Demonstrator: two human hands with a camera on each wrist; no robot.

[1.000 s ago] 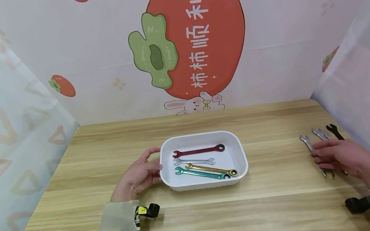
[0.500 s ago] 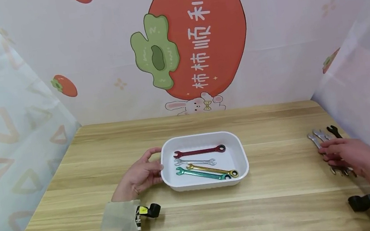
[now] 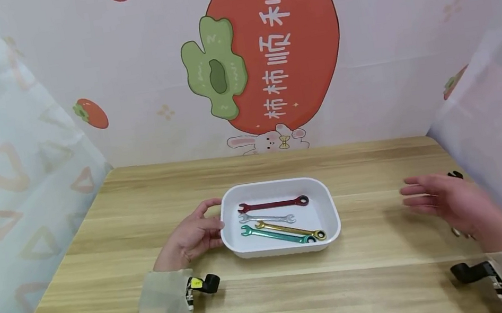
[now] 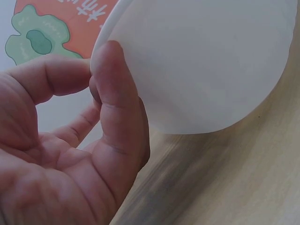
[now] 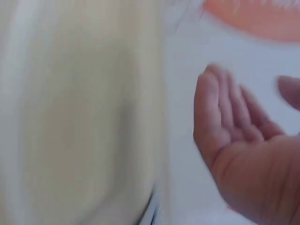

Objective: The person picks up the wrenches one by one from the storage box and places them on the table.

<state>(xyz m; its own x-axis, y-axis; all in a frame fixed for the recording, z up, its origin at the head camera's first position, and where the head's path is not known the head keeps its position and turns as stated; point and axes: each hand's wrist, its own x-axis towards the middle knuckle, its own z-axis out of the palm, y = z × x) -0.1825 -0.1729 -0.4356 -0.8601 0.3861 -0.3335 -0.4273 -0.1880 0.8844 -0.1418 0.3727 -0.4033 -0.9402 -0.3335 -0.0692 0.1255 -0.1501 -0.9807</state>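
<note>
A white tray (image 3: 275,183) sits mid-table, its wall filling the left wrist view (image 4: 201,70). In it lie a red wrench (image 3: 272,205), a silver wrench (image 3: 267,219), a gold wrench (image 3: 290,228) and a green wrench (image 3: 274,235). My left hand (image 3: 195,236) holds the tray's left end, thumb and fingers (image 4: 117,103) curled against its rim and wall. My right hand (image 3: 440,198) hovers over the table's right side, fingers straight, palm empty (image 5: 229,122). It covers most of the loose wrenches there; only a black wrench tip (image 3: 454,175) and a metal end (image 3: 458,232) show.
The wooden table (image 3: 270,293) is hemmed in by a printed back wall (image 3: 275,51) and translucent side curtains (image 3: 1,159). Small black wrist cameras sit at my left cuff (image 3: 204,284) and right cuff (image 3: 471,271).
My right hand slid the loose wrenches right, then lifted off them and moved up and left, empty. The left hand and tray have stayed put.
</note>
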